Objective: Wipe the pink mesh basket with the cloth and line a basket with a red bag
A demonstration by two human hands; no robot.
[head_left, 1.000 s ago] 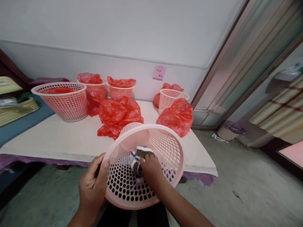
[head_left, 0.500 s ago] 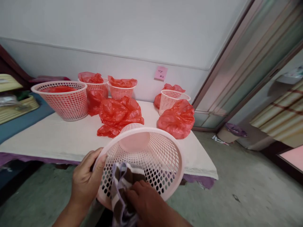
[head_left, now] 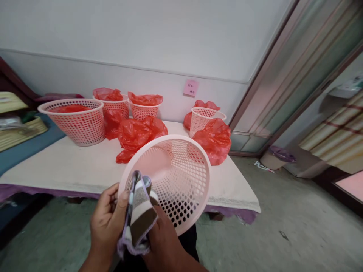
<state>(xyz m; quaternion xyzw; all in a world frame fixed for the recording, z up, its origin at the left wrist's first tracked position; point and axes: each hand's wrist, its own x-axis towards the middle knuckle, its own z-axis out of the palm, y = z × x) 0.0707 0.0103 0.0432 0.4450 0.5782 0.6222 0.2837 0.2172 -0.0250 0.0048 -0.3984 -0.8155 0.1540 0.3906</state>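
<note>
A pink perforated plastic basket (head_left: pixel 195 177) is tilted toward me at the table's front edge, its mouth facing me. My left hand (head_left: pixel 109 219) is closed on the left side of its rim, thumb inside. In my right hand (head_left: pixel 164 234) is a striped cloth (head_left: pixel 141 211) in brown, white and grey with a purple edge. The cloth lies against the inner left rim, beside my left thumb. It covers most of my right fingers.
On the white-covered table (head_left: pixel 85 170) stand a large pink basket (head_left: pixel 82 128), smaller baskets lined with red bags, and crumpled red plastic bags (head_left: pixel 138 132). A pink note (head_left: pixel 191 88) is on the wall. A bin (head_left: pixel 275 158) stands on the floor at right.
The cloth and my right hand have moved from the basket's inside to its left rim, near my left thumb. The basket has turned and shifted slightly up and left.
</note>
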